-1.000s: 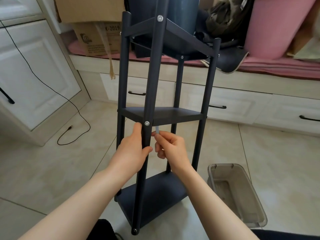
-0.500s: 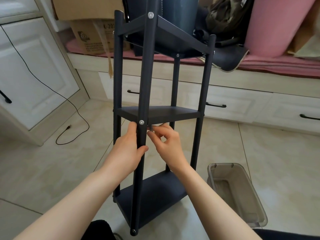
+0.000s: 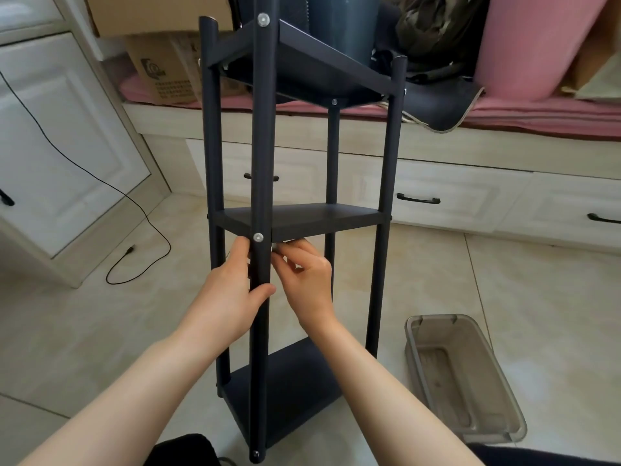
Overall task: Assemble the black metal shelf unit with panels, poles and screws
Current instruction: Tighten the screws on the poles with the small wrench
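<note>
The black shelf unit (image 3: 295, 223) stands upright on the tiled floor (image 3: 84, 331), with three panels fixed between four poles. To its right, well apart, a translucent grey plastic bin (image 3: 467, 381) lies on the tiles; nothing clear shows inside it. Behind the unit, a cardboard box (image 3: 161, 72) sits on the pink cushion (image 3: 537, 112). The left hand (image 3: 232, 297) grips the near pole (image 3: 260, 297) just below the screw (image 3: 258, 237) at the middle panel (image 3: 302, 218), thumb wrapped round the front. The right hand (image 3: 305, 274), just right of that pole, pinches something small and pale against the panel's underside; what it is cannot be told. Compared with a second ago, the right hand has risen closer to the panel.
</note>
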Demonstrator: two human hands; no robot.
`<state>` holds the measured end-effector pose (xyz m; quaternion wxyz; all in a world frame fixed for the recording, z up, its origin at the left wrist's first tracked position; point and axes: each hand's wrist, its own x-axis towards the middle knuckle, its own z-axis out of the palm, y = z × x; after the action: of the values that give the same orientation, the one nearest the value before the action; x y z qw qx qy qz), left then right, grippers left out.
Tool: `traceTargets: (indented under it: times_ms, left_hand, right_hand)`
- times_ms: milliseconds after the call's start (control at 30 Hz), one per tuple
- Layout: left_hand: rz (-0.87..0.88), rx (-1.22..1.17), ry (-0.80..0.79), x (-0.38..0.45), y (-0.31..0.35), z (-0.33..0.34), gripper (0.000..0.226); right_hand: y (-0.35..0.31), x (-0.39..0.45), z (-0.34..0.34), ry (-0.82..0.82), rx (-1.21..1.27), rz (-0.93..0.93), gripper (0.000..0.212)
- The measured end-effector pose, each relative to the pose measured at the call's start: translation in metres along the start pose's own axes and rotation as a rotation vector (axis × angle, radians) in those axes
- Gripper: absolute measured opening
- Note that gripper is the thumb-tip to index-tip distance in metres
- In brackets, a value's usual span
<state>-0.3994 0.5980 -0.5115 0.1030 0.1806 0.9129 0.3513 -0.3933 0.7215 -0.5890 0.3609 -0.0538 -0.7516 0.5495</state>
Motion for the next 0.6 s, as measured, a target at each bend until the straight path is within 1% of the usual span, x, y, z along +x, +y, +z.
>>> traceTargets:
  times_ms: [133,367,500,600]
  left_hand:
    - [-0.02,0.021,-0.02,0.005,-0.001,-0.007,0.049]
    - [-0.052,0.014,-0.025,0.009,-0.004,-0.008,0.048]
    - [-0.052,-0.002,-0.023,0.011,-0.005,-0.006,0.054]
    - [-0.044,-0.015,-0.026,0.015,-0.007,-0.007,0.052]
  right_hand:
    - [0.004,0.004,0.009,0.034,-0.003,-0.011,0.014]
    - [0.012,0.007,0.022,0.133,-0.057,-0.113,0.011]
    - [0.014,0.008,0.029,0.142,0.016,-0.071,0.009]
    - [0.014,0.006,0.028,0.107,0.054,-0.013,0.011]
